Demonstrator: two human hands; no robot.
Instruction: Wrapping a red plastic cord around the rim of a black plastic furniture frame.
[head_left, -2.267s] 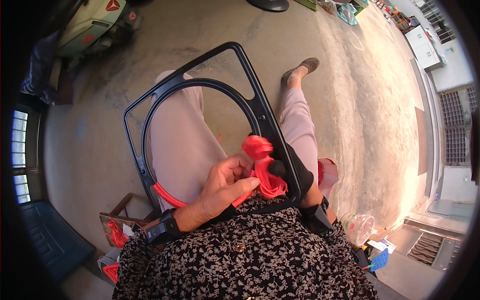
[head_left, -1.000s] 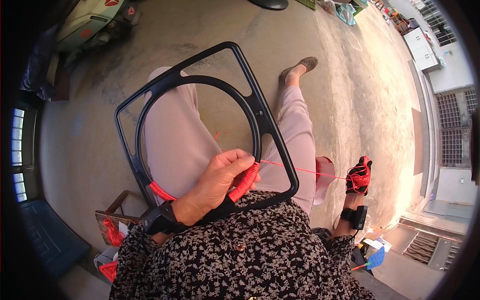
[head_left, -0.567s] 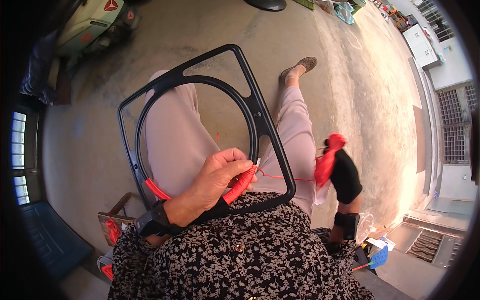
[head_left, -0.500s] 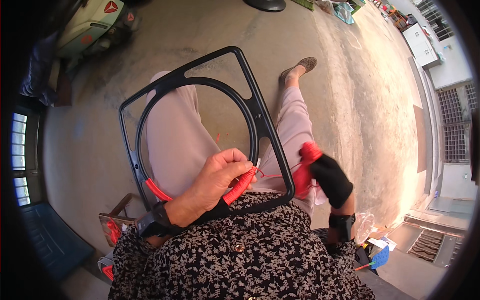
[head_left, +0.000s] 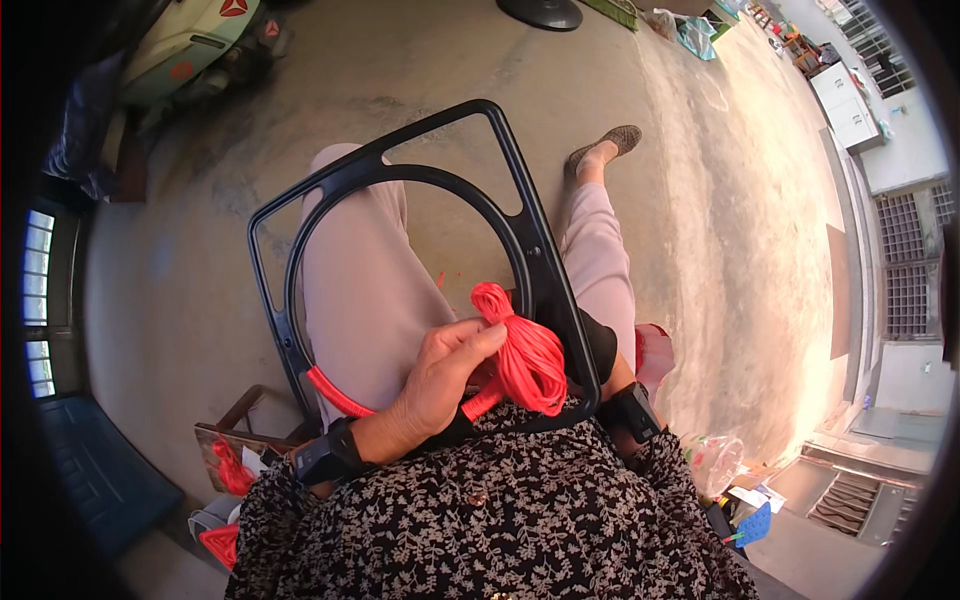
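A black square frame [head_left: 500, 150] with a round inner ring lies tilted across my lap. Red cord is wound tightly round part of the ring, and this wrapped stretch [head_left: 335, 392] shows left of my left wrist. My bare left hand [head_left: 448, 365] is closed, its thumb pressing on the neck of a looped red cord bundle [head_left: 530, 365] at the ring's near right side. My right hand [head_left: 601, 345], in a black glove, reaches under the frame's right bar. Its fingers are hidden behind the bar and the bundle.
More red cord [head_left: 233, 470] lies on a wooden stool [head_left: 210, 445] at my left. A clear plastic bag [head_left: 715, 465] and a blue mesh piece [head_left: 753, 525] are at my right. Small red scraps [head_left: 441, 279] dot the concrete floor. A scooter [head_left: 190, 50] stands far left.
My right hand has come left from outside the frame to beneath its right bar. The cord bundle moved with it to the ring, where my left thumb now presses on it.
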